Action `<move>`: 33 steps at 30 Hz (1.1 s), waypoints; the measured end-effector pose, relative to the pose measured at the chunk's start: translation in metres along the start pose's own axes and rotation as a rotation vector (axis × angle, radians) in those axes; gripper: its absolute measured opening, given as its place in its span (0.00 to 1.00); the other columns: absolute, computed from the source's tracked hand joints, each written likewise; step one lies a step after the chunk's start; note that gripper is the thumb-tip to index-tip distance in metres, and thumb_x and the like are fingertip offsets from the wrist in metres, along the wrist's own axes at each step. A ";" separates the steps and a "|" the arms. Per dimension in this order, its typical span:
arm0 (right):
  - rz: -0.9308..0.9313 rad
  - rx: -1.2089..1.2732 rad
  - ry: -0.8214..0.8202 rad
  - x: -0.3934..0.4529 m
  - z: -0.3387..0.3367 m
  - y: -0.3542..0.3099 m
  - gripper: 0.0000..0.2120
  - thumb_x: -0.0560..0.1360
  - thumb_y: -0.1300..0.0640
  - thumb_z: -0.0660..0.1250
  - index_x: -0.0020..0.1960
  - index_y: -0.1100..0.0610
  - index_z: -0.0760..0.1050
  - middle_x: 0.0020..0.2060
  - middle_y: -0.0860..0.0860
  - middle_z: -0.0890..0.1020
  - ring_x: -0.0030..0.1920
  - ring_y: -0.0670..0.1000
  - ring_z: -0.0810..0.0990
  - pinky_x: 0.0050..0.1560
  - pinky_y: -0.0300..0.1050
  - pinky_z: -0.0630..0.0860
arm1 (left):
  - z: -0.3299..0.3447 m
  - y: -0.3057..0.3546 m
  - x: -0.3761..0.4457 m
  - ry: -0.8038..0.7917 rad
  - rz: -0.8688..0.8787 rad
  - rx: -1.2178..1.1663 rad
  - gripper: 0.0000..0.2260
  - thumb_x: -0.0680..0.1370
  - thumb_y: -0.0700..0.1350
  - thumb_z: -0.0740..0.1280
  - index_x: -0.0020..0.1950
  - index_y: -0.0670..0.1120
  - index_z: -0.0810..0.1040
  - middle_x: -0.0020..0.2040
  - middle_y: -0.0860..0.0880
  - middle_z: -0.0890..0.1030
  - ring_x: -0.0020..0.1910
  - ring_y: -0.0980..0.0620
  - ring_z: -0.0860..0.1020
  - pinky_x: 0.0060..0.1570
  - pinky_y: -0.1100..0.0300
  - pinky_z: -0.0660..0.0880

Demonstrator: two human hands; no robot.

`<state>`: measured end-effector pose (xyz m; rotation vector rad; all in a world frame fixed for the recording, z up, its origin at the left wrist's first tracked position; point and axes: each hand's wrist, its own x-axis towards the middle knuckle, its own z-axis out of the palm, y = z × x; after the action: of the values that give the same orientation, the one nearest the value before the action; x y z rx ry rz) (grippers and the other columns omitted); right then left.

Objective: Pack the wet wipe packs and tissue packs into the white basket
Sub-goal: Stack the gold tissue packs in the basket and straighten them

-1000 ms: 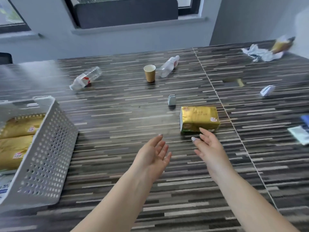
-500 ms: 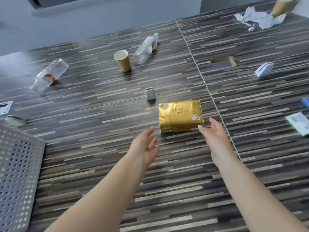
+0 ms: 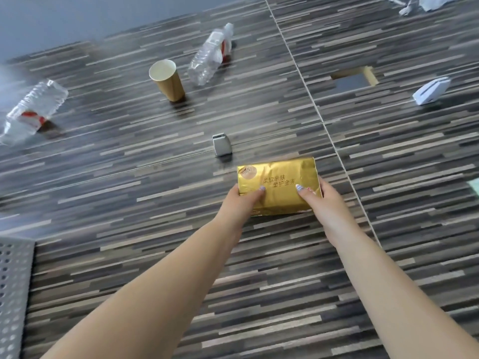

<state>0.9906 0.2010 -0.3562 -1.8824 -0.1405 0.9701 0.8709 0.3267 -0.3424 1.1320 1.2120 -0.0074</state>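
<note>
A gold tissue pack (image 3: 278, 177) lies on the striped dark wood table (image 3: 129, 203), a little right of centre. My left hand (image 3: 241, 203) grips its near left end, thumb on top. My right hand (image 3: 325, 203) grips its near right end, thumb on top as well. Only a corner of the white perforated basket (image 3: 14, 288) shows at the lower left edge; its inside is out of view.
Behind the pack stand a small grey clip-like object (image 3: 222, 145) and a brown paper cup (image 3: 168, 80). Two clear plastic bottles (image 3: 211, 54) (image 3: 32, 108) lie on their sides. A white device (image 3: 431, 90) and a table cutout (image 3: 353, 79) are at the right.
Both hands reached forward and closed on the gold tissue pack's ends. The view tilted down and right, so the basket slid almost out of frame.
</note>
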 end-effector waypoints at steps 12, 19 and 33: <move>-0.152 0.326 0.055 -0.071 0.022 -0.017 0.18 0.73 0.48 0.68 0.62 0.48 0.74 0.55 0.46 0.81 0.56 0.46 0.78 0.48 0.41 0.73 | -0.039 -0.008 -0.068 0.032 0.243 -0.151 0.30 0.67 0.59 0.72 0.65 0.46 0.74 0.57 0.49 0.83 0.57 0.50 0.81 0.61 0.49 0.74; -0.276 0.294 -0.017 -0.146 0.048 -0.034 0.16 0.73 0.50 0.69 0.60 0.47 0.73 0.52 0.45 0.81 0.53 0.45 0.79 0.48 0.41 0.76 | -0.088 -0.027 -0.135 0.000 0.377 -0.147 0.20 0.73 0.58 0.69 0.60 0.47 0.78 0.55 0.48 0.84 0.57 0.47 0.81 0.64 0.43 0.72; -0.492 0.065 -0.239 -0.298 0.147 -0.049 0.37 0.58 0.32 0.68 0.63 0.48 0.72 0.52 0.45 0.82 0.53 0.45 0.80 0.46 0.40 0.76 | -0.223 -0.089 -0.268 0.124 0.541 -0.235 0.23 0.66 0.62 0.72 0.55 0.51 0.78 0.52 0.48 0.85 0.54 0.47 0.83 0.58 0.41 0.75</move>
<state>0.7048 0.1879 -0.1801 -1.5589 -0.6730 0.8365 0.5483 0.2913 -0.1875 1.2308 0.9511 0.6074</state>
